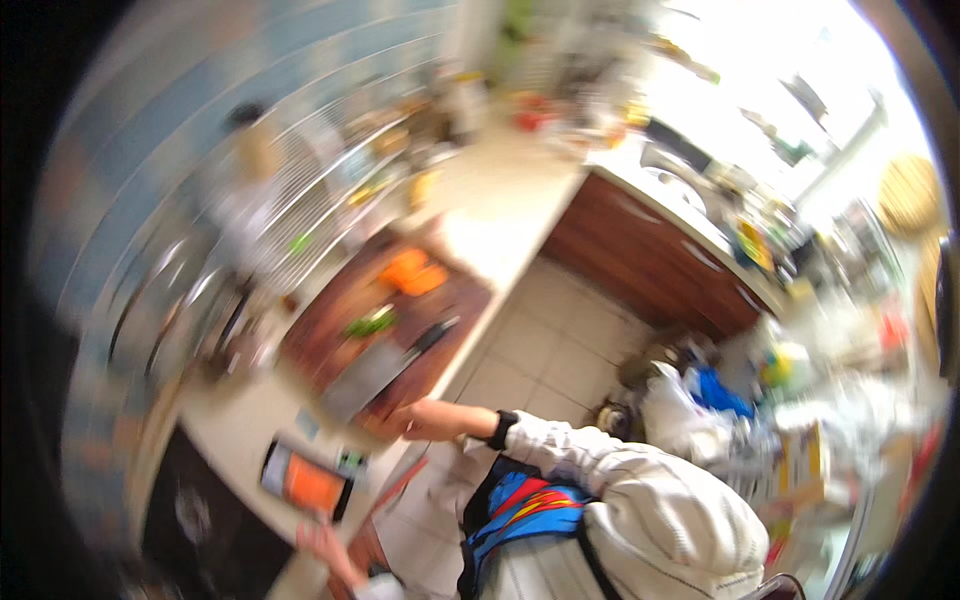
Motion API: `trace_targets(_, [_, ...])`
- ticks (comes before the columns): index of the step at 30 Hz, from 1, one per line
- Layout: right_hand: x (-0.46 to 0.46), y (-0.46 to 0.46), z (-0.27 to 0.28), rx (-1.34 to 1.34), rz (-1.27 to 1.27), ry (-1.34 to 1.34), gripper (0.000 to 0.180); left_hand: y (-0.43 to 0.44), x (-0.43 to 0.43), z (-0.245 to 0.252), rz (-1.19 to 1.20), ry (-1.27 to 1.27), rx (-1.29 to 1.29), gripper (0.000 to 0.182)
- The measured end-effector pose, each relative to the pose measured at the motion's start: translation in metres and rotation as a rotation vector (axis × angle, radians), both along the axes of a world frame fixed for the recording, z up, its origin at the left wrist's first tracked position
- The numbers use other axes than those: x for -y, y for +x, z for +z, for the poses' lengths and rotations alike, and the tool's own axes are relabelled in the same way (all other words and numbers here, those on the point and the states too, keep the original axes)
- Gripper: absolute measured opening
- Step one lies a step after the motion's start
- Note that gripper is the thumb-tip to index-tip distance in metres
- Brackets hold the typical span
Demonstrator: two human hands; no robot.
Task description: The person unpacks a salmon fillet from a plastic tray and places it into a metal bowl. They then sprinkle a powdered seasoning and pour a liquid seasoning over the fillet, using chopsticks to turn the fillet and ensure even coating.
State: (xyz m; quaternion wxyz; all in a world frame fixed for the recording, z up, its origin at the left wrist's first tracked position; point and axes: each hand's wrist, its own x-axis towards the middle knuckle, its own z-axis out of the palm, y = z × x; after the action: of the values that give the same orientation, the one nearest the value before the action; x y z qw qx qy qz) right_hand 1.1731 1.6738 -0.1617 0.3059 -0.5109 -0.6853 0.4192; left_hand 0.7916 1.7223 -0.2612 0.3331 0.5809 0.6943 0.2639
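Observation:
The view is blurred. My right hand, with a black band at the wrist, is at the near edge of a brown wooden cutting board; its fingers look curled, and whether they hold anything cannot be told. On the board lie a cleaver with a dark handle, a green vegetable piece and orange pieces. My left hand is at the counter's edge, fingers apart and empty, beside a phone-like device with a lit orange screen.
A dark cooktop is set in the counter at lower left. A wire rack and hanging utensils line the tiled wall. Across the tiled floor stand brown cabinets, with plastic bags on the right.

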Motion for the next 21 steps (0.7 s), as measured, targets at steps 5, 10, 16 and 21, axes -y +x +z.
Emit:
trace_targets(5, [0.06, 0.137, 0.041, 0.219, -0.495, -0.013, 0.026, 0.085, 0.023, 0.051, -0.086, 0.188, 0.253, 0.027])
trace_targets(10, [0.114, 0.271, 0.041, 0.191, -0.756, 0.13, 0.024, 0.191, 0.069, 0.071, -0.188, 0.09, 0.36, 0.026])
trace_targets(16, [0.198, 0.437, 0.045, 0.156, -0.871, 0.101, 0.025, 0.374, 0.092, 0.058, -0.412, -0.088, 0.41, 0.026])
trace_targets(21, [0.258, 0.555, 0.069, 0.069, -1.093, 0.139, 0.025, 0.544, 0.083, 0.071, -0.634, -0.149, 0.583, 0.024])
